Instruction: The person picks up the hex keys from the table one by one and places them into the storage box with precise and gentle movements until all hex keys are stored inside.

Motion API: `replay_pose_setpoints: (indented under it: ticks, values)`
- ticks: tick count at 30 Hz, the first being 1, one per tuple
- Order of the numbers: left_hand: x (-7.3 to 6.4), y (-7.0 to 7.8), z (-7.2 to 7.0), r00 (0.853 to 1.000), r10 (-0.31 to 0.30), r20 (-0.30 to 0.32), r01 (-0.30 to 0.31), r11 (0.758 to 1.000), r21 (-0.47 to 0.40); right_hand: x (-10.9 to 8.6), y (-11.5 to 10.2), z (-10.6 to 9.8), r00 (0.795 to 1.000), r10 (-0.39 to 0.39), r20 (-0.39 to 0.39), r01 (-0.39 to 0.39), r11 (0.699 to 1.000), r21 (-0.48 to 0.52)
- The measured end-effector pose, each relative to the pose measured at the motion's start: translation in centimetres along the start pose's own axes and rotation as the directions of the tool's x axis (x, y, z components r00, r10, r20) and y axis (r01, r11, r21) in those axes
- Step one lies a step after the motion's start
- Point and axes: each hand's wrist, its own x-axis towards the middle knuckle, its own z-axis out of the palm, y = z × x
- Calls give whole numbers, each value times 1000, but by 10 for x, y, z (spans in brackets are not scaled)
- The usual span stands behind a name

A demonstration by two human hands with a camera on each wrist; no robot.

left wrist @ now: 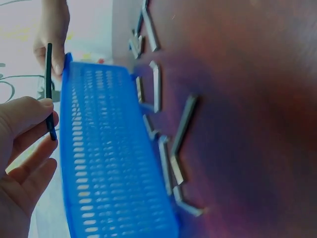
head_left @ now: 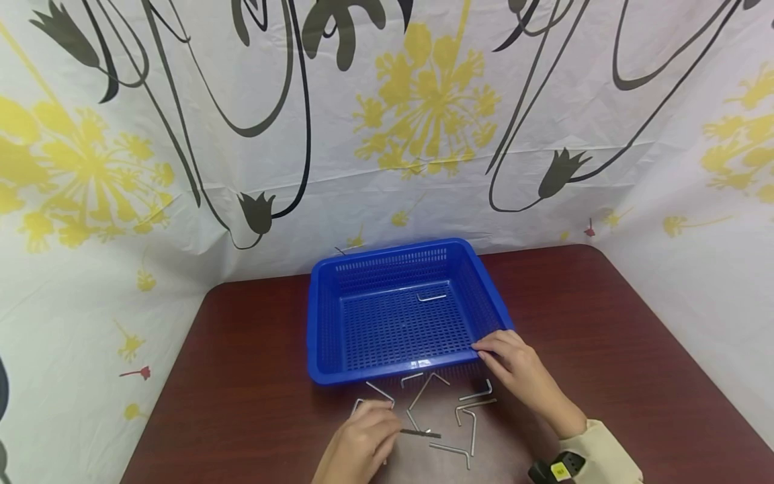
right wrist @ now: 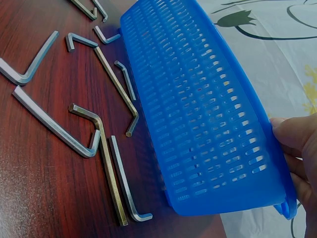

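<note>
Leftmost I have the left hand [head_left: 361, 440], thumb and fingers pinching a dark hex key [head_left: 420, 433] whose long axis points right, roughly along the near wall of the blue basket [head_left: 381, 373]; the blue basket lies just beyond, toward the worktop's [head_left: 248, 349] far edge. Some loose hex keys [head_left: 449, 448] lie between the hands, and the right hand [head_left: 520, 370], farther from the dark hex key, grips the basket's near right corner. The left wrist view is blurred, so I can't tell whether the dark hex key bends.
</note>
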Motion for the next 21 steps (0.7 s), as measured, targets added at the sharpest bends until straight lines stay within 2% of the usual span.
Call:
replay_pose_setpoints:
  ticks: [7, 12, 21]
  values:
    - [16, -12, -18, 1000, -26, -5, 26, 998, 62, -1, 0, 0, 1000, 17, 20, -17, 1000, -2]
    - [26, -24, -27, 999, -47, -20, 48, 997, 68, -1, 0, 0, 999, 21, 24, -21, 1000, -5]
    - [44, -41, -37, 1000, -24, 0, 24, 995, 97, -1, 0, 0, 1000, 8, 10, -8, 1000, -11]
